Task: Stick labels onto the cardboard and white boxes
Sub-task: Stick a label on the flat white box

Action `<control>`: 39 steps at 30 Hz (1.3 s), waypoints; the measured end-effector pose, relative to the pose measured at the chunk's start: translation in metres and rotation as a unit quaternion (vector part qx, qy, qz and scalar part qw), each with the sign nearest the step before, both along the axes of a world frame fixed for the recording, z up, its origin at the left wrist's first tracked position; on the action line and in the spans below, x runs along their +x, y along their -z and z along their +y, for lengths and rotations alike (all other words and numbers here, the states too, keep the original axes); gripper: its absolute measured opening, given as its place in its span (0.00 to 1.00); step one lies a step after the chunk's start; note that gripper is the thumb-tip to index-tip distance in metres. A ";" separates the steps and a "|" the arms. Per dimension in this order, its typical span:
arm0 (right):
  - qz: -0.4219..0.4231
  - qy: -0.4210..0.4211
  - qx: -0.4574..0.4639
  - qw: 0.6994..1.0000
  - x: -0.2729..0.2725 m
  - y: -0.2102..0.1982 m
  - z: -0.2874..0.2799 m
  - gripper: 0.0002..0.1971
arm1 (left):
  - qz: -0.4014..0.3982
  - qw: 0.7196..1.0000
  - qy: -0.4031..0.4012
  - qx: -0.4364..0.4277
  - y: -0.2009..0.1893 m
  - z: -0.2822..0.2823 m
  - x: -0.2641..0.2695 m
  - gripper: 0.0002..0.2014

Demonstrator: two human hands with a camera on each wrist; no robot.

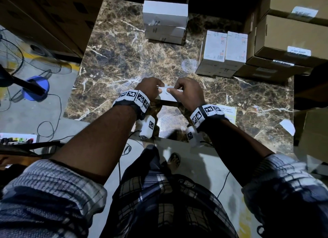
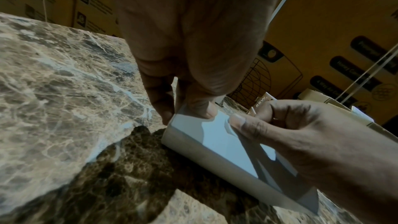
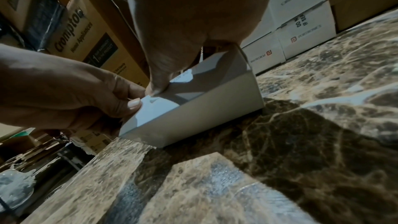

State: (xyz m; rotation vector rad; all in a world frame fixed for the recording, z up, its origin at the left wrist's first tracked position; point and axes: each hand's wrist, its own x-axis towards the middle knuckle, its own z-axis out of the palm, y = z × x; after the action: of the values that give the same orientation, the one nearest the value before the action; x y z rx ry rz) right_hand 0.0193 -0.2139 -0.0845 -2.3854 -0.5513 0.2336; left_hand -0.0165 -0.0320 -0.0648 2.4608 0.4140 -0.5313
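A small white box (image 1: 167, 98) (image 2: 215, 142) (image 3: 193, 113) lies flat on the marble table (image 1: 124, 60) near its front edge, between my two hands. My left hand (image 1: 150, 88) (image 2: 183, 113) (image 3: 120, 98) grips the box's left end, thumb on the top face and fingers curled round the end. My right hand (image 1: 177, 91) (image 2: 254, 118) (image 3: 159, 86) pinches a white label (image 1: 178, 90) (image 3: 183, 76) against the box's top, thumb pressing down and fingers curled over the far edge. Most of the label is hidden under the fingers.
A stack of white boxes (image 1: 165, 21) stands at the back, and two upright white boxes (image 1: 223, 48) stand at the right. Labelled cardboard boxes (image 1: 287, 42) are piled beyond them. A yellow label sheet (image 1: 229, 112) and a paper scrap (image 1: 287, 127) lie beside my right wrist.
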 end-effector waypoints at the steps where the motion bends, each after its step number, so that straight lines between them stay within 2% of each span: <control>1: -0.001 0.005 -0.009 1.000 -0.001 0.001 0.002 0.17 | 0.002 1.000 0.000 -0.002 0.000 0.001 0.001 0.15; 6: -0.005 0.000 -0.045 0.999 -0.002 0.004 0.004 0.20 | 0.012 1.000 0.007 -0.014 0.001 0.002 0.001 0.16; 11: 0.049 -0.053 -0.007 0.997 0.007 0.006 -0.009 0.13 | 0.013 1.000 0.001 -0.015 0.001 0.003 0.001 0.16; 20: 0.063 0.062 -0.023 0.996 0.002 -0.005 0.010 0.23 | 0.009 1.000 0.007 -0.003 -0.003 0.000 0.002 0.16; 22: 0.063 0.062 -0.026 0.996 0.002 -0.005 0.011 0.23 | 0.007 1.000 0.005 -0.005 -0.005 0.000 0.003 0.17; 28: 0.129 0.022 -0.001 0.991 0.011 -0.007 -0.009 0.13 | 0.015 1.000 -0.002 -0.009 -0.005 0.001 0.004 0.17; 35: 0.088 0.086 0.003 0.992 0.002 -0.007 0.008 0.23 | 0.014 1.000 0.010 -0.004 -0.002 0.001 0.004 0.17; 37: 0.102 0.070 0.005 0.992 0.005 -0.008 0.007 0.20 | 0.012 1.000 0.010 -0.006 -0.002 0.002 0.006 0.17; 39: 0.139 0.024 0.015 0.990 0.014 -0.010 0.002 0.13 | 0.012 1.000 0.010 -0.005 -0.001 0.004 0.008 0.17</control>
State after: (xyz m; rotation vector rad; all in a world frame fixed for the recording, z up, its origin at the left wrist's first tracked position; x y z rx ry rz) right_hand 0.0334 -0.2118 -0.0742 -2.2838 -0.3633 0.5229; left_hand -0.0090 -0.0283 -0.0639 2.4537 0.3945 -0.5700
